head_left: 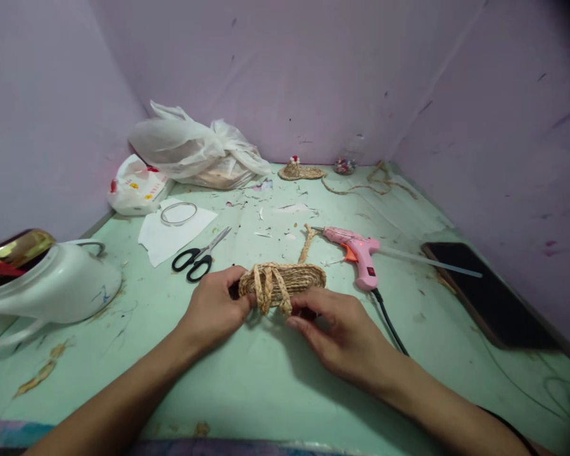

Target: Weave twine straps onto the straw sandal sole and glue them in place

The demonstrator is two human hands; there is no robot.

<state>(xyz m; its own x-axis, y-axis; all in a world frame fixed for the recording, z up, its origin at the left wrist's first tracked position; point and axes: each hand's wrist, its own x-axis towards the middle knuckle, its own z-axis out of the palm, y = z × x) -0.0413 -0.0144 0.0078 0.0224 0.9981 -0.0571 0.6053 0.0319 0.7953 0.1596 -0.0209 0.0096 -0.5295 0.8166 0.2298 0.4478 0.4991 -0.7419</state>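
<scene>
A small oval sole of coiled, braided straw [308,276] is held above the table, with braided straps crossing its left part. My left hand [221,304] grips its left end between thumb and fingers. At the front edge, my right hand [335,323] pinches the lower end of a braided strap [284,297] between thumb and forefinger. Behind the sole, a length of braid [307,244] reaches back toward the nozzle of a pink glue gun [354,248], which lies to the right with a clear glue stick in it.
Black-handled scissors [202,254] and white paper [171,234] with a wire ring lie at left, near a white pot [76,285]. A plastic bag [199,149], a finished straw slipper [301,171] and loose braid [361,188] are at the back. A phone [489,294] lies right.
</scene>
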